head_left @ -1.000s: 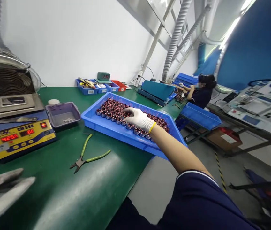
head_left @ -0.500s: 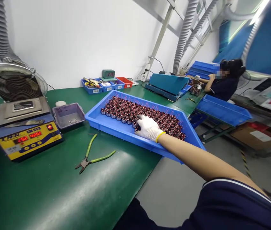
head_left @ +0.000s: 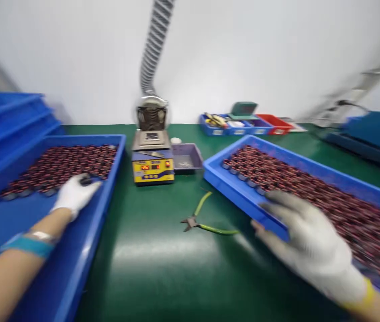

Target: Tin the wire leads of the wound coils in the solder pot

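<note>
The view is smeared by motion. My left hand (head_left: 75,194), in a white glove, reaches into a blue tray (head_left: 107,179) on the left, and its fingertips pinch a dark wound coil (head_left: 85,180) at the edge of the rows of coils (head_left: 62,163). My right hand (head_left: 307,239), also gloved, hovers over the near corner of a second blue tray (head_left: 230,183) filled with red-brown coils (head_left: 293,179). Its fingers look stretched out but are blurred, and I cannot see whether they hold anything.
Green-handled cutters (head_left: 206,219) lie on the green table between the trays. Behind them stand a yellow and blue solder pot (head_left: 152,167), a small grey tray (head_left: 186,156) and a fume hose (head_left: 152,49). Small blue and red bins (head_left: 243,125) line the back wall. Stacked blue trays (head_left: 5,112) sit far left.
The camera has swung left, bringing the left tray into view. My right hand has drawn back from among the coils to the tray's near corner. My left hand now reaches into the left tray.
</note>
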Motion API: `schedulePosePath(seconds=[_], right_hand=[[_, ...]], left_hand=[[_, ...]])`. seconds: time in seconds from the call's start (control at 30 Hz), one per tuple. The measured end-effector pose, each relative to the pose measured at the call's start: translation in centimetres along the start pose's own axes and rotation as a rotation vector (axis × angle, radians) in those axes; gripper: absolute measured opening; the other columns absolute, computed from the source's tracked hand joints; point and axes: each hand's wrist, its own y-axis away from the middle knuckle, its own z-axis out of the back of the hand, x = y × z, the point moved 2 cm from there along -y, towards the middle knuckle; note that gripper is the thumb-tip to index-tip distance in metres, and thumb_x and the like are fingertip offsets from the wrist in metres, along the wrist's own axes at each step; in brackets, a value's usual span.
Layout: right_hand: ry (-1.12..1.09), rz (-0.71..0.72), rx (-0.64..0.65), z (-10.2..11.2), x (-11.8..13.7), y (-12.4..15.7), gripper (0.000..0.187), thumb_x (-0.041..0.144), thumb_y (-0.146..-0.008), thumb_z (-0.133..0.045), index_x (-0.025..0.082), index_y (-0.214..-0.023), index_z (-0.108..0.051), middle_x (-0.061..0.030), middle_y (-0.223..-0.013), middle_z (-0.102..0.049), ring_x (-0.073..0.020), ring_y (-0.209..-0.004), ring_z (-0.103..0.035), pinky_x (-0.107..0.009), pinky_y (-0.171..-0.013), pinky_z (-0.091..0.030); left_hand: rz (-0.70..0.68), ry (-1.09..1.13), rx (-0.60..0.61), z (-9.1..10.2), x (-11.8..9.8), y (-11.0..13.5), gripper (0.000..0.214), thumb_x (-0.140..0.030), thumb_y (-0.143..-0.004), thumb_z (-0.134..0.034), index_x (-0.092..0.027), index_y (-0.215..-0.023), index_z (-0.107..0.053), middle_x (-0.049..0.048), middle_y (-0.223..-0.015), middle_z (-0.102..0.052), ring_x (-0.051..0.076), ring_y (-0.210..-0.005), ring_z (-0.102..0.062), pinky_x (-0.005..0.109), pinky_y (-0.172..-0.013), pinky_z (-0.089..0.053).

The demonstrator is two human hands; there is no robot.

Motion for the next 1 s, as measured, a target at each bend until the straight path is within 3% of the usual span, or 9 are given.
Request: schedulePosePath(seconds=[0.07,0.13,0.2,0.33,0.43,0.67,1.0], right_hand=[[-0.229,0.227,0.245,-3.5,4.5,0.8,0.031,0.042,-0.069,-0.058,0.041,-0.100,-0.060,-0.0070,-0.112,-0.060,-0.0218,-0.111,-0.054,-0.037,-0.093,-0.044],[-0.435,0.513,0.375,-6.9,9.7,1.4,0.032,0.032,-0.074,-0.052,0.033,-0.106,-0.058,-0.0058,-0.113,-0.060,-0.0188,-0.111,-0.054,-0.036,-0.093,-0.045],[-0.593,0.670,0.338,-9.6,14.4,1.2,0.036,0.027,-0.071,-0.053,0.024,-0.106,-0.056,-0.0078,-0.116,-0.058,-0.0205,-0.110,-0.053,-0.037,-0.090,-0.046],[-0.692,0.729,0.285,-12.9,20.4,-0.7,0.043,0.027,-0.065,-0.057,0.018,-0.107,-0.054,-0.0106,-0.121,-0.055,-0.0256,-0.108,-0.051,-0.041,-0.087,-0.045],[-0.701,0.689,0.323,-13.4,21.7,-1.7,0.044,0.028,-0.065,-0.059,0.018,-0.107,-0.054,-0.0109,-0.123,-0.053,-0.0268,-0.109,-0.050,-0.042,-0.089,-0.042],[-0.701,0.583,0.402,-13.1,20.7,-2.0,0.042,0.027,-0.065,-0.061,0.018,-0.106,-0.055,-0.0108,-0.122,-0.053,-0.0264,-0.109,-0.050,-0.040,-0.092,-0.040],[-0.651,0.560,0.454,-13.0,20.9,-1.9,0.041,0.030,-0.066,-0.062,0.019,-0.105,-0.056,-0.0099,-0.123,-0.052,-0.0263,-0.109,-0.050,-0.040,-0.091,-0.040]], left_hand=[[0.046,0.092,-0.064,-0.9,1.6,-1.4,0.058,-0.042,-0.087,-0.046,-0.006,-0.132,-0.037,0.0069,-0.127,-0.054,0.020,-0.113,-0.052,0.024,-0.096,-0.039],[0.054,0.168,-0.110,-2.1,2.5,-2.4,0.065,-0.040,-0.077,-0.060,-0.012,-0.132,-0.039,0.0077,-0.124,-0.058,0.017,-0.109,-0.057,0.022,-0.092,-0.042],[0.059,0.227,-0.163,-3.1,2.8,-3.0,0.072,-0.040,-0.068,-0.069,-0.014,-0.129,-0.042,0.0104,-0.120,-0.060,0.020,-0.108,-0.058,0.025,-0.091,-0.044],[0.065,0.318,-0.244,-4.1,3.0,-3.1,0.065,-0.041,-0.061,-0.074,-0.017,-0.118,-0.052,0.0119,-0.112,-0.064,0.025,-0.105,-0.060,0.034,-0.092,-0.045],[0.051,0.392,-0.249,-4.4,3.0,-3.2,0.053,-0.037,-0.062,-0.073,-0.018,-0.109,-0.057,0.0107,-0.106,-0.067,0.024,-0.102,-0.061,0.035,-0.091,-0.045],[-0.010,0.587,-0.161,-3.9,2.5,-3.0,0.051,-0.028,-0.058,-0.075,-0.014,-0.103,-0.058,0.0063,-0.085,-0.069,0.018,-0.079,-0.065,0.028,-0.077,-0.051],[0.002,0.704,-0.165,-3.2,1.7,-1.9,0.041,-0.024,-0.046,-0.079,-0.015,-0.082,-0.063,0.0051,-0.075,-0.070,0.020,-0.076,-0.065,0.031,-0.077,-0.051]])
